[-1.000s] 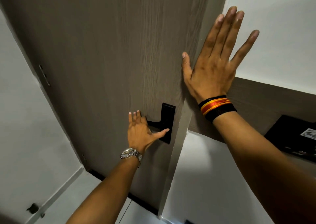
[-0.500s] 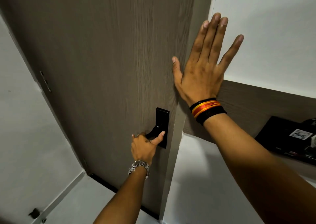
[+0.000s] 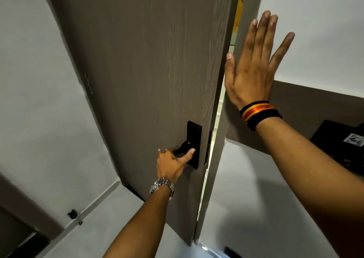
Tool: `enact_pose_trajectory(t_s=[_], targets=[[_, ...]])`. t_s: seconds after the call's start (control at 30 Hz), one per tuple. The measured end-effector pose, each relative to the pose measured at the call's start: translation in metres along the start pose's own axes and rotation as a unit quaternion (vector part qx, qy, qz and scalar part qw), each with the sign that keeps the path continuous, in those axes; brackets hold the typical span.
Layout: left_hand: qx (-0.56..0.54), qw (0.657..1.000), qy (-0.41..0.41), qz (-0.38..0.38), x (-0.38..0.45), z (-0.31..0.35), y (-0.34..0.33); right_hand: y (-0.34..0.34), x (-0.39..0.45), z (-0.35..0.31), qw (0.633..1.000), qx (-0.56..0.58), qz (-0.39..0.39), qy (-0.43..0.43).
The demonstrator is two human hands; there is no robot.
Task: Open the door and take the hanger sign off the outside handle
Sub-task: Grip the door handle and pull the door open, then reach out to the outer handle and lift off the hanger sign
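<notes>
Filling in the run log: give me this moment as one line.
phase: opening door | left hand: gripping inside handle | right hand: flat on door frame | door: ajar | hanger sign: not visible

A narrow gap runs between the door edge and the frame, widest at the top. The right hand lies flat across the frame beside it. Left hand wraps the handle.

Your door shows a matt grey-brown wood-grain face, its handle and backplate glossy black. On your left wrist sits a shiny metal-link watch; on your right, braided black and orange thread bands. The wall looks smooth, matt white.
</notes>
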State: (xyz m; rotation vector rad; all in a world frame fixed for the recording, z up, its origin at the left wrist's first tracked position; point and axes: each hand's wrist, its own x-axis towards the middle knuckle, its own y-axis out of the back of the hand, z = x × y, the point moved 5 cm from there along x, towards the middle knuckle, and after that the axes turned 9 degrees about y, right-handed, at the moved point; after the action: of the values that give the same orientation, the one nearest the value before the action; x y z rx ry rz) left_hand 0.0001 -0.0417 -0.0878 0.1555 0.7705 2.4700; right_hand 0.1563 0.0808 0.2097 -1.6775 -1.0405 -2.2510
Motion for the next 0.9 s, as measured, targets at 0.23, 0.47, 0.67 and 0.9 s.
enact_pose_trajectory(t_s=[0.23, 0.47, 0.67, 0.9], targets=[[-0.007, 1.000, 0.003, -0.005, -0.015, -0.033, 0.027, 0.003, -0.007, 0.005, 0.998, 0.059, -0.014, 0.030], [0.004, 1.000, 0.002, 0.010, -0.043, -0.069, 0.073, 0.002, -0.066, -0.012, 0.970, 0.220, -0.025, 0.100], [0.020, 0.999, -0.041, 0.013, -0.053, -0.098, 0.117, -0.034, -0.171, -0.064, 0.881, 0.404, -0.224, 0.100], [0.088, 0.985, -0.140, 0.039, -0.068, -0.091, 0.180, -0.035, -0.255, -0.157, 0.742, 0.456, -0.464, 0.165]])
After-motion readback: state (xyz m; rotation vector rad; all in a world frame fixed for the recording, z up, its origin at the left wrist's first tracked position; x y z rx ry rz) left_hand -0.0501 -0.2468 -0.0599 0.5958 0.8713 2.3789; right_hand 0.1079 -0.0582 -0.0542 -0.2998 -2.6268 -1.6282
